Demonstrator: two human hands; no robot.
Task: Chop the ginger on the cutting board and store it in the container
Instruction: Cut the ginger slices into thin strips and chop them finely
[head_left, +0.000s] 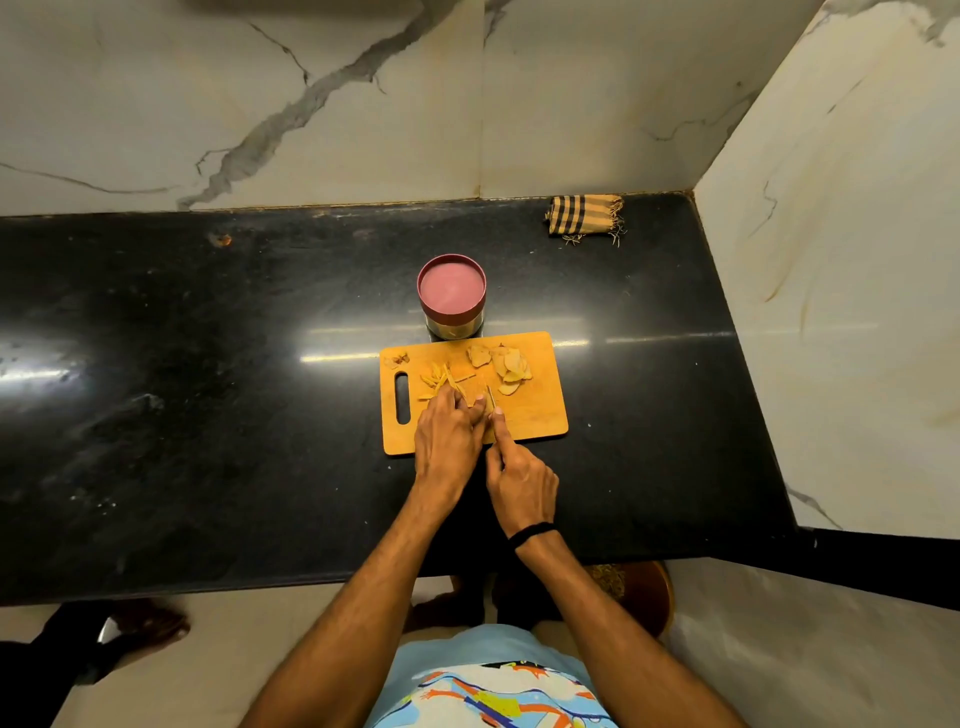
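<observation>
Your curled left hand (449, 434) pins ginger (436, 382) beside the knife (490, 399) your right hand (521, 478) grips; a slip could nick fingertips.

Knife (490, 400) mostly inside right hand (521, 478)

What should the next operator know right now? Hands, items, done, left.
Left hand: fingers curled on a ginger piece, mostly hidden, on the cutting board.
Right hand: grips the knife, blade down beside the left fingers.
Strips lie left of centre on the board; slices at its far right; scraps in the far left corner.
Container stands just behind the board, lid on.
Done: some ginger cut into strips.
Left: cut the remaining slices, open the container, load the ginger.
</observation>
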